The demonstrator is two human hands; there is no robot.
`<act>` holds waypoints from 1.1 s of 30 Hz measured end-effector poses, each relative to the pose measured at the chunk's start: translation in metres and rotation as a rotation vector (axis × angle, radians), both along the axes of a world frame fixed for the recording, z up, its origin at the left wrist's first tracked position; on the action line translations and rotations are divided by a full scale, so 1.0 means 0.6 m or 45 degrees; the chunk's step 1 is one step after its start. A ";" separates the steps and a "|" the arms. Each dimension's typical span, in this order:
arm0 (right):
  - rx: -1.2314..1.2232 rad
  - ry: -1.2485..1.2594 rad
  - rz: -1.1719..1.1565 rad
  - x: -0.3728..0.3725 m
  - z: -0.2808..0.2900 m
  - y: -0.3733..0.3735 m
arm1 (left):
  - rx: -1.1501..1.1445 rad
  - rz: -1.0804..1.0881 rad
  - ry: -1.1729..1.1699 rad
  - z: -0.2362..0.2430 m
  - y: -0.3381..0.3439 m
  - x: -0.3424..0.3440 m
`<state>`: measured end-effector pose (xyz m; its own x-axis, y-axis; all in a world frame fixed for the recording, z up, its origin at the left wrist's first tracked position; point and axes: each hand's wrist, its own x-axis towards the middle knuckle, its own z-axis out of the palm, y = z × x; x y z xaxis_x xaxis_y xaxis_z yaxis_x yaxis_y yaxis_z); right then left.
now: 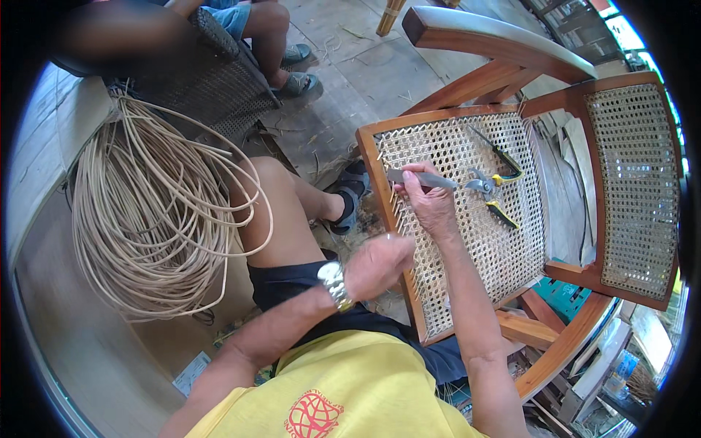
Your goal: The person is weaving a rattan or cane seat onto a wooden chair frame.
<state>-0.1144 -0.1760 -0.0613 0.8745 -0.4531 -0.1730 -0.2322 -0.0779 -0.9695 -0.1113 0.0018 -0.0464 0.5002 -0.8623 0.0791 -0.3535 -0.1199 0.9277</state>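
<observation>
A wooden chair with a woven cane seat [438, 296] lies tilted in front of me, to the right. My right hand [431, 208] grips a flat grey metal bar [439, 181] between thumb and fingers. One end of the bar lies over the seat's left wooden rail [385, 191], where short cane ends stick up. My left hand [381, 264], with a watch [334, 283] on its wrist, is curled closed near the rail's lower part and smeared by motion. Whatever it holds is hidden. Pruning shears [480, 184] with yellow and black handles rest open on the cane, right of my right hand.
A large coil of rattan strands [150, 219] hangs at the left against a pale board [62, 292]. Another person's leg [266, 33] and sandals show at the top. The chair's cane backrest [631, 182] and curved arm [504, 44] border the seat. Scraps litter the floor [365, 62].
</observation>
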 end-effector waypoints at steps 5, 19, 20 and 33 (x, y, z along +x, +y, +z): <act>0.175 -0.055 -0.077 0.003 0.021 -0.041 | 0.405 0.211 0.049 -0.012 0.060 0.012; -0.301 0.770 0.761 -0.013 0.105 -0.009 | -0.228 0.760 1.378 -0.058 -0.006 0.059; -0.474 0.537 0.581 -0.009 0.095 -0.021 | -0.157 0.868 1.308 -0.062 -0.005 0.065; -1.406 0.230 0.222 -0.003 0.021 0.079 | -0.139 0.804 0.763 -0.085 -0.027 0.095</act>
<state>-0.1160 -0.1284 -0.0490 0.9436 -0.3102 0.1160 -0.2638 -0.9156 -0.3034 -0.0543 -0.0142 -0.0976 0.8654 -0.4131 -0.2836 0.2992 -0.0280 0.9538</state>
